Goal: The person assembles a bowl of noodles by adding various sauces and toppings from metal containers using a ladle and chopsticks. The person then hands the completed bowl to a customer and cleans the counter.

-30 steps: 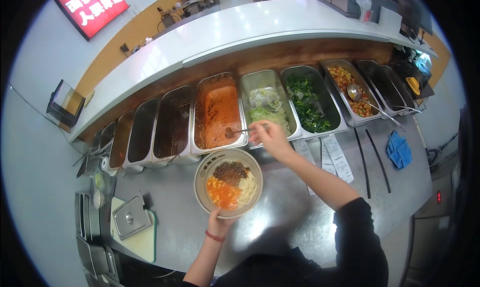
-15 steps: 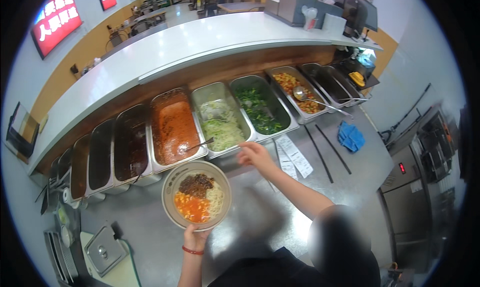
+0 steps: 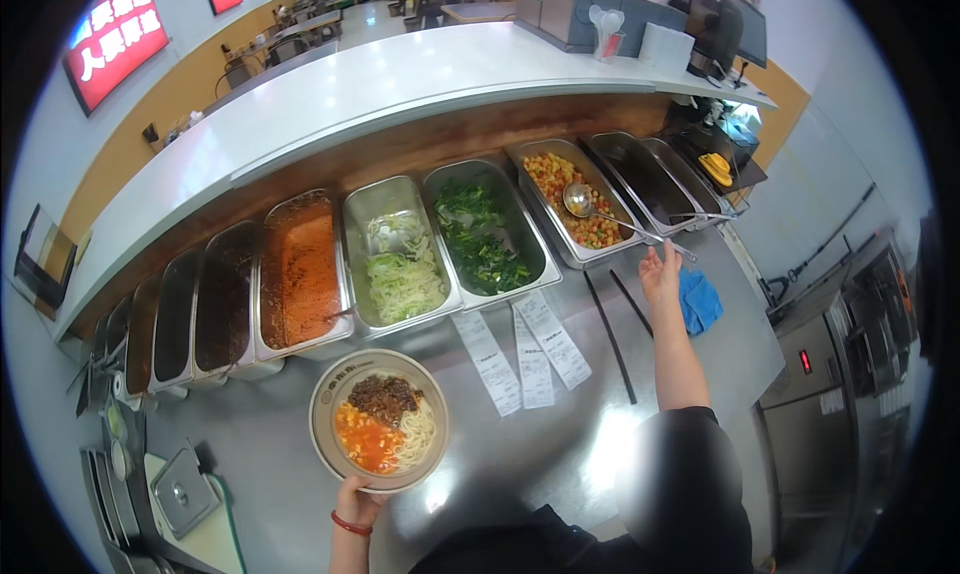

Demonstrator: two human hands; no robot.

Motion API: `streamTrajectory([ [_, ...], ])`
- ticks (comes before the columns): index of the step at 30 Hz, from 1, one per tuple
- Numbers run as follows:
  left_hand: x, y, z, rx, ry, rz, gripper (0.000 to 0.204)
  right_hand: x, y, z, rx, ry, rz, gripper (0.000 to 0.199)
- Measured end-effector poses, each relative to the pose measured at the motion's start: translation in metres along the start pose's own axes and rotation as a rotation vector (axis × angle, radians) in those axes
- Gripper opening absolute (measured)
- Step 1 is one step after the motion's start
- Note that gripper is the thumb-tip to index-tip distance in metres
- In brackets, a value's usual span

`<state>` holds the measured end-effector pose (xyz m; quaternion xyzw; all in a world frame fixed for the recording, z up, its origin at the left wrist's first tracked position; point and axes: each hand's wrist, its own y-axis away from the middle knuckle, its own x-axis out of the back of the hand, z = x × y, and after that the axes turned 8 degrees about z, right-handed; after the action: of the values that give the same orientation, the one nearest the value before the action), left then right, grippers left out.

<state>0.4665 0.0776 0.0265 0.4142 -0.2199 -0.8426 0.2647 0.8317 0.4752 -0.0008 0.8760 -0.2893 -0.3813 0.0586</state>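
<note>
My left hand (image 3: 360,502), with a red band at its wrist, grips the lower rim of a round beige bowl (image 3: 322,429). Inside the bowl lie pale noodles (image 3: 418,442), dark minced topping (image 3: 386,400) and an orange-red egg-like topping (image 3: 368,439). My right hand (image 3: 660,274) is stretched out at the right with its fingers extended, close by the end of a metal ladle's handle (image 3: 655,236). Whether a fingertip touches the handle I cannot tell. The ladle's bowl rests on diced colourful vegetables (image 3: 552,176) in a steel pan (image 3: 570,257).
Steel pans of leafy greens (image 3: 470,209), shredded pale-green vegetable (image 3: 405,284) and orange-red sauce (image 3: 308,269) line the counter. Paper slips (image 3: 535,359), black chopsticks (image 3: 612,349) and a blue cloth (image 3: 700,299) lie in front. A steel lid (image 3: 185,489) sits at lower left.
My right hand has moved right, from beside the shredded vegetable pan to the ladle's handle. The bowl in my left hand has shifted slightly left and nearer. The view has shifted too.
</note>
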Motion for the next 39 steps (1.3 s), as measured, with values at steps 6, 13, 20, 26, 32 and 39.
streamTrajectory([
  [6,-0.028,-0.008,-0.032,-0.05,0.009,0.159,0.055,0.0,-0.037,-0.023,-0.017,0.302,-0.376,0.031],
  [13,-0.067,-0.019,-0.055,-0.125,-0.004,0.204,0.054,-0.054,-0.031,-0.053,0.163,0.68,-0.752,0.028],
  [20,-0.088,-0.025,-0.061,-0.168,-0.002,0.228,0.055,-0.087,-0.022,-0.025,1.066,0.875,-1.367,0.006],
  [26,-0.085,-0.027,-0.062,-0.168,-0.006,0.244,0.055,-0.056,-0.007,-0.048,0.87,1.043,-1.41,0.008],
  [32,-0.087,-0.026,-0.062,-0.176,0.035,0.261,0.055,-0.043,-0.016,-0.051,0.024,0.69,-0.811,0.025],
  [39,-0.087,-0.026,-0.064,-0.195,0.009,0.252,0.052,-0.043,-0.013,-0.047,-0.08,0.502,-0.626,0.028],
])
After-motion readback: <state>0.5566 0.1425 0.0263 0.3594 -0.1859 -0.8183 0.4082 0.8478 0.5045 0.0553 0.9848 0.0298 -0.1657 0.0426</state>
